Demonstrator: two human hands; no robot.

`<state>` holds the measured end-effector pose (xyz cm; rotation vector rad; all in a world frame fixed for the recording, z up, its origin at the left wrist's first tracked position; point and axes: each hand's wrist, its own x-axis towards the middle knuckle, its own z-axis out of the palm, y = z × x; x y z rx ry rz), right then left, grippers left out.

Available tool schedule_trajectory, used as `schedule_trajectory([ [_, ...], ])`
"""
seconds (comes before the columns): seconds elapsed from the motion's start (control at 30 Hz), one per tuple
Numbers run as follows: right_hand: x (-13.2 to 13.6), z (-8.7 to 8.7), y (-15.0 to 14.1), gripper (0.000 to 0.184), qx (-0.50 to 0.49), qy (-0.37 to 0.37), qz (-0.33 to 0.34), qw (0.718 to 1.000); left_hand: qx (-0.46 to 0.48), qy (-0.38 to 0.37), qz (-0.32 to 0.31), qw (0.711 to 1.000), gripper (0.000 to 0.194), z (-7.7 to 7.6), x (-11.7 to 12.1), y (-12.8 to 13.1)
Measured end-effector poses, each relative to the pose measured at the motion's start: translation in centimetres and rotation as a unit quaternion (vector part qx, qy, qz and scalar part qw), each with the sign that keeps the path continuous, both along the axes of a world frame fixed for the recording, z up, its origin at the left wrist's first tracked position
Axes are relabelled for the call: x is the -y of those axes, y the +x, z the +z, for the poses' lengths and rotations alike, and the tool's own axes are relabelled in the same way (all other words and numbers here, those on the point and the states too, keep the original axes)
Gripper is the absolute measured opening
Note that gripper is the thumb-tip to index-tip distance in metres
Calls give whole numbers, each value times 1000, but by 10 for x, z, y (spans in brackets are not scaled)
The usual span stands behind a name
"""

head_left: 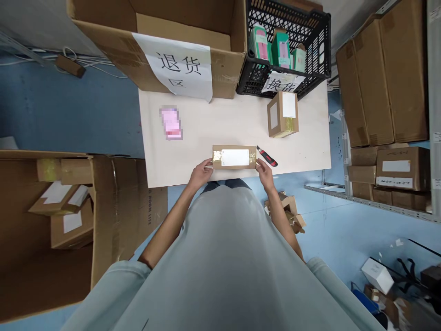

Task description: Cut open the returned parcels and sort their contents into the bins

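the taped carton (235, 163) is held at its ends, near the front edge of the white table (193, 133), between the left hand (202, 174) and the right hand (264, 173). the box cutter (267, 156) lies just beside it.

The pink item (171, 123) is blurred beyond telling — and the top edge cuts the upper carton (113, 48).

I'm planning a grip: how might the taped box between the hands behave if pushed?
The box looks stiff, with straight edges, so it probably won't sag. Lying lengthwise, it seems more apt to slide across the smooth-looking table than tip.
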<state>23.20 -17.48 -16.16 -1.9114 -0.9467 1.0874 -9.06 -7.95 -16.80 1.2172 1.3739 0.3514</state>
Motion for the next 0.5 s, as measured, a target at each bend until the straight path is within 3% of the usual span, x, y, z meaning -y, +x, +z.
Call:
schedule_trajectory([
  [0.33,-4,-35,12,80,-27,-84,48,995,-59,-64,1,996,95,-18,9,6],
  [0.5,-12,-45,18,78,-37,-98,82,991,-56,-75,39,995,89,-26,9,16],
])
